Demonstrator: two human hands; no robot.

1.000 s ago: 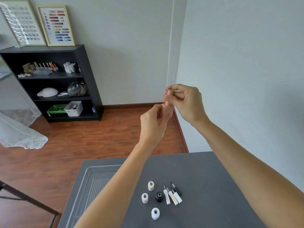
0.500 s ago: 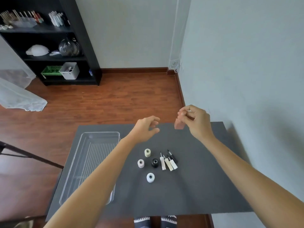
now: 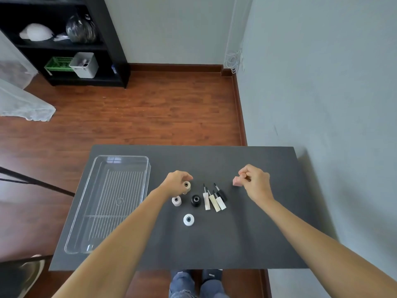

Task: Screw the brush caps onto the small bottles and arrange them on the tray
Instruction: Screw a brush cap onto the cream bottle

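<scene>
My right hand [image 3: 255,181] holds a capped pink bottle [image 3: 237,181] by its cap, low over the dark table [image 3: 214,244]. My left hand [image 3: 177,181] is curled around the cream bottle [image 3: 186,186], fingers touching it. A pale pink bottle [image 3: 176,201], a black bottle [image 3: 195,200] and a white bottle [image 3: 188,220] stand uncapped. Several brush caps [image 3: 214,200], white, cream and black, lie side by side right of the black bottle. A clear plastic tray [image 3: 90,211] sits at the table's left.
A grey wall runs along the table's right side. A black shelf unit [image 3: 64,39] with bins stands far back left on the wooden floor. My legs show under the near table edge.
Both hands dropped from chest height to the table as the view tilted down. The left hand let go of the pink bottle and moved onto the cream bottle; the right kept the pink bottle.
</scene>
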